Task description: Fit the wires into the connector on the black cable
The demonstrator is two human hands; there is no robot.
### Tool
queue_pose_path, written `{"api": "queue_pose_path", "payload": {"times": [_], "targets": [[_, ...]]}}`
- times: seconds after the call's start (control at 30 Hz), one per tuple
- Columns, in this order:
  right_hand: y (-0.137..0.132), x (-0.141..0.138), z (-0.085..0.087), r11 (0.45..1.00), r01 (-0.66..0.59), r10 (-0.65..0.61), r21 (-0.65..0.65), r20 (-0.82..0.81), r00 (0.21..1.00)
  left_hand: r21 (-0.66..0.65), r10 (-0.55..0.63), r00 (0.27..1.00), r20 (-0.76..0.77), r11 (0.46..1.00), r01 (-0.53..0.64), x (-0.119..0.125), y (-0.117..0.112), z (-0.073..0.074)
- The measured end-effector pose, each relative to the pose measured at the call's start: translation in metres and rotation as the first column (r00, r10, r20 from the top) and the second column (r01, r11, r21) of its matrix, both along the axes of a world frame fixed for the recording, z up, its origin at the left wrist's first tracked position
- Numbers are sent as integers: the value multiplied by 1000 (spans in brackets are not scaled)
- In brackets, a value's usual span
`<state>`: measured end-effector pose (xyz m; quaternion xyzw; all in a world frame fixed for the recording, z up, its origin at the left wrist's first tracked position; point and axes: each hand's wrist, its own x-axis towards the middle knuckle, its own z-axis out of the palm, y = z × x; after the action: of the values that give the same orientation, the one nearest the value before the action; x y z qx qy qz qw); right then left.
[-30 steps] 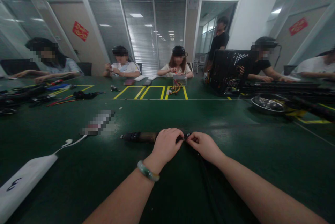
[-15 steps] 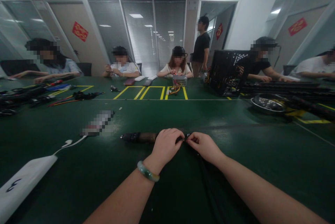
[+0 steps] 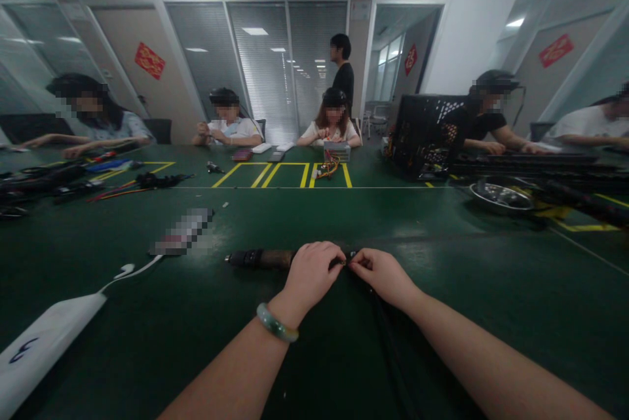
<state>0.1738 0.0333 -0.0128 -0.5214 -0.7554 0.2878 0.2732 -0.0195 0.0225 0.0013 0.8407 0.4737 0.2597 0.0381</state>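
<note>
An electric screwdriver [image 3: 260, 259] with a dark body and a metal tip pointing left lies on the green table mat. My left hand [image 3: 317, 270] rests over its right part, fingers curled, thumb and fingertips closed in a pinch. Just to the right, my right hand [image 3: 384, 272] also pinches, its fingertips almost meeting those of the left. What sits between the fingertips is tiny and dark; I cannot make it out. A black cable [image 3: 386, 331] runs from beneath my right hand towards me. The hands hide the screwdriver's right end.
To the left lie a white power bank [image 3: 49, 341], a white cable [image 3: 133, 277] and a blurred phone-like device [image 3: 187, 230]. A metal bowl [image 3: 501, 196] and a black computer case [image 3: 425, 135] stand at the right. Cable bundles [image 3: 54, 177] lie far left. Several people sit opposite.
Both my hands keep the same pinching pose with hardly any movement. In the background, the standing person has moved left from the doorway to behind a seated person.
</note>
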Motion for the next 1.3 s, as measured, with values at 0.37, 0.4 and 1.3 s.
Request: {"api": "queue_pose_path", "payload": {"times": [0.37,0.4,1.3], "targets": [[1,1,-2,1000,-15,15,-7,-16,1000,-20,-2,1000,-27,1000,1,0,0,2],[1,1,-1,1000,-23,23,-5,-20,1000,-23,-2,1000,-29,1000,2,0,0,2],[0,-1,0,1000,-21,21,-12,-34,999,-12,1,999,-33,1000,-2,0,2,0]]}}
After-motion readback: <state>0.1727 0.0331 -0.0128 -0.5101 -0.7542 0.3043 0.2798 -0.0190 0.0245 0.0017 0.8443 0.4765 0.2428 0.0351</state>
